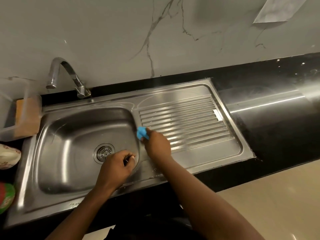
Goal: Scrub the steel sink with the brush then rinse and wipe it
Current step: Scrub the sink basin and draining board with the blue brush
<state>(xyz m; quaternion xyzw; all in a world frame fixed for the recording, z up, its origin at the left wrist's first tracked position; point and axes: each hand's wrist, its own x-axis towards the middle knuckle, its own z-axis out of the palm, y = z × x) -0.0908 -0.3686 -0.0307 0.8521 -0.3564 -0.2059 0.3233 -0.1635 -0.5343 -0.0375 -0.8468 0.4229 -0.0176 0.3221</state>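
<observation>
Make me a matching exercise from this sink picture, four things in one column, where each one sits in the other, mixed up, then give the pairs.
Things
1. tap
2. drain strainer
3. blue cleaning item
4. orange block

Places
A. held in the right hand, at the left edge of the draining board
B. inside the clear container, left of the basin
C. in the bottom of the basin
D. at the sink's back rim, by the wall

Pairs: 1-D, 2-C, 3-A, 4-B

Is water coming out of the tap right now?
No, it is off. No stream falls from the tap, and the sink basin below holds no pool of water around the drain.
</observation>
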